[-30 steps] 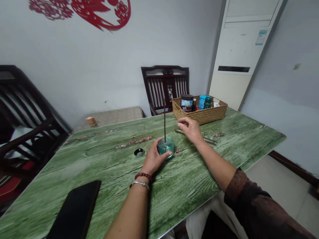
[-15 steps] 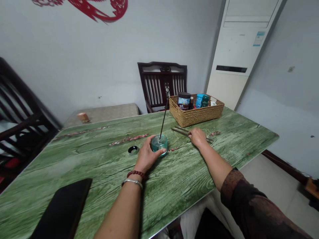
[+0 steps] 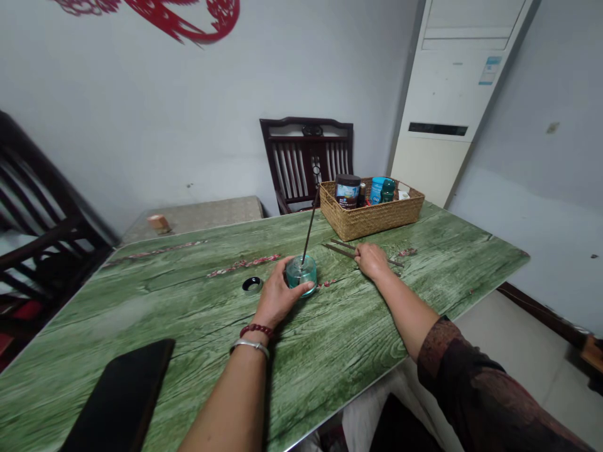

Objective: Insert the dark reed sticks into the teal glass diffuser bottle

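Green wood-grain table [image 3: 202, 326]: bears all the work.
Wicker basket [image 3: 381, 223]: on the table's far side, a dark-lidded tub [image 3: 347, 191] inside.
Right hand [image 3: 372, 258]: hung raised a second ago, now down on the loose sticks [image 3: 339, 251]; fingers drawn narrow, grip impossible to tell. Attention seems turned to them.
Left hand [image 3: 277, 289]: still wrapped around the jar.
Teal glass jar [image 3: 304, 271]: on the table, near its middle.
Standing stick [image 3: 308, 232]: tilted in the jar.
Dark ring [image 3: 253, 280]: just beside the left hand.
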Available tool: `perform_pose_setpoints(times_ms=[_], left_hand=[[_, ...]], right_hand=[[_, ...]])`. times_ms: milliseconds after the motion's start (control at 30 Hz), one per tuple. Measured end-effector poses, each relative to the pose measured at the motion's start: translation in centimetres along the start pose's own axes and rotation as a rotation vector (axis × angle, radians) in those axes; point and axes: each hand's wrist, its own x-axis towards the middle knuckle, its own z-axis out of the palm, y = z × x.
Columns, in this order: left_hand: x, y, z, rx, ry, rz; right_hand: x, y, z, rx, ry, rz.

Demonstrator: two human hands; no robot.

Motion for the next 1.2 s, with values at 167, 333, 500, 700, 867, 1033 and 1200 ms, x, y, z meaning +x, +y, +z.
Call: perform_pose_setpoints(times_ms=[167,333,500,700,867,1033,1200], left_hand=[[0.0,-0.1,0.1,-0.02,0.016,0.013],[0.1,-0.1,0.0,-0.009,0.004,-0.003],[0.0,0.0,0.0,-0.013,-0.007,-0.004],[0.1,0.1,0.0,-0.03,-0.004,-0.005],[0.0,0.3,0.1,-0.061,0.004,-0.008],[0.0,0.3,0.2,-0.045,0.018,-0.01],[0.0,0.2,0.3,-0.066,0.01,0.012]], right_hand=[[0.3,0.2,0.4,0.063,-0.023,0.026],[0.2,0.2,0.4,0.079,-0.029,0.026],[-0.2,-0.2,-0.1,0.076,-0.006,0.025],[-1.0,-0.6,-2.2,0.191,0.171,0.018],[-1.2,-1.3,-6.2,0.794,0.561,-0.084],[-1.7,-4.8,-9.2,1.416,0.616,-0.271],[-1.0,-9.1,-8.8,1.527,0.552,-0.309]])
